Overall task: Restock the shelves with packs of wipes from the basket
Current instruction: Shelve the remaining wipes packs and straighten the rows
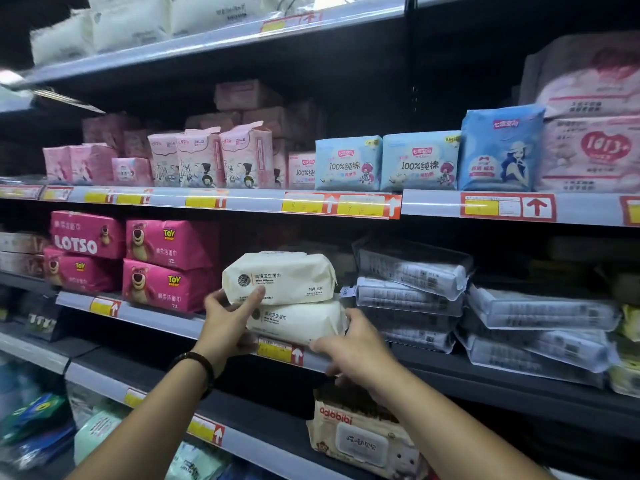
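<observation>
Two cream-white packs of wipes lie stacked on the middle shelf [159,318]. The upper pack [280,277] rests on the lower pack [304,322], which juts over the shelf's front edge. My left hand [230,323] grips the left end of the stack, thumb on the upper pack's front. My right hand [356,348] holds the right end of the lower pack from below. The basket is out of view.
Pink Lotso wipe packs [169,265] stand left of the stack. Grey-white packs [412,289] are piled to its right. Pink and blue pads [348,164] fill the shelf above. A beige Adobibi pack [360,434] sits on the shelf below, under my right forearm.
</observation>
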The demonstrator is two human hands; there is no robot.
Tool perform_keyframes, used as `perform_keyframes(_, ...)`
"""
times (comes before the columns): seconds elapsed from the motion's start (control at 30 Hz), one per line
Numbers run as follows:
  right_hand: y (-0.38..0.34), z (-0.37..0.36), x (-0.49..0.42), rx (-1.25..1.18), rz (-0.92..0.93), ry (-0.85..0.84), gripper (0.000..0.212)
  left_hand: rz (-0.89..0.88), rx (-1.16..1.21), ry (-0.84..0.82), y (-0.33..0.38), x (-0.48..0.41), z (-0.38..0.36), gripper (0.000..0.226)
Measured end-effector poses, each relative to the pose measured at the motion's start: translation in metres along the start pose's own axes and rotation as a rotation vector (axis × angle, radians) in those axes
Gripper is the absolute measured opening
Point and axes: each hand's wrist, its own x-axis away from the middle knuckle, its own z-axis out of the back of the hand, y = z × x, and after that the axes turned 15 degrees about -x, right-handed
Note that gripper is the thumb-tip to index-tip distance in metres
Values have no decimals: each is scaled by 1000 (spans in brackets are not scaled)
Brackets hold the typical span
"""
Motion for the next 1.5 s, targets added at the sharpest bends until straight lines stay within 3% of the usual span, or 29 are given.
perform_keyframes(0.2, -15, -2, -5, -27, 107, 27, 55, -153, 16, 57, 13, -7, 5, 34)
perform_keyframes(0.33, -17, -5, -5, -94, 128, 31, 79, -180, -39, -2, 10, -19, 13, 20)
perform_keyframes(0.47, -10, -7, 3, -54, 193, 35, 88, -237, -89, -53, 16, -26, 14, 14)
perform_keyframes(0.6, -5, -5, 9, 35, 211, 40, 113, -268, -193, 3, 18, -35, 3, 18)
perform_keyframes(0.7, -7, -4, 12, -4, 212, 28, 115, -291, -552, 94, 23, -41, -10, 45)
perform_keyframes(0.77, -8, -5, 13, -11, 206, 31, 114, -209, -843, 300, 23, -41, -27, 57)
perform_keyframes(0.8, -9, -6, 13, -13, 206, 25, 114, -168, -873, 430, 24, -35, -36, 60)
perform_keyframes(0.87, -8, -5, 12, -18, 214, 16, 112, -220, -782, 575, 26, -14, -57, 66)
perform_keyframes(0.97, -7, -3, 12, -14, 217, -8, 113, -405, -706, 531, 21, 6, -89, 62)
perform_keyframes(1.07, -9, 0, 13, -34, 192, -36, 117, -391, -612, 495, 19, 6, -117, 62)
perform_keyframes(1.3, -12, 11, 9, -180, 96, -123, 111, -421, -551, 682, 12, -14, -139, 58)
perform_keyframes(1.5, -16, 10, 10, -158, 80, -159, 113, -400, -537, 635, 12, -12, -134, 57)
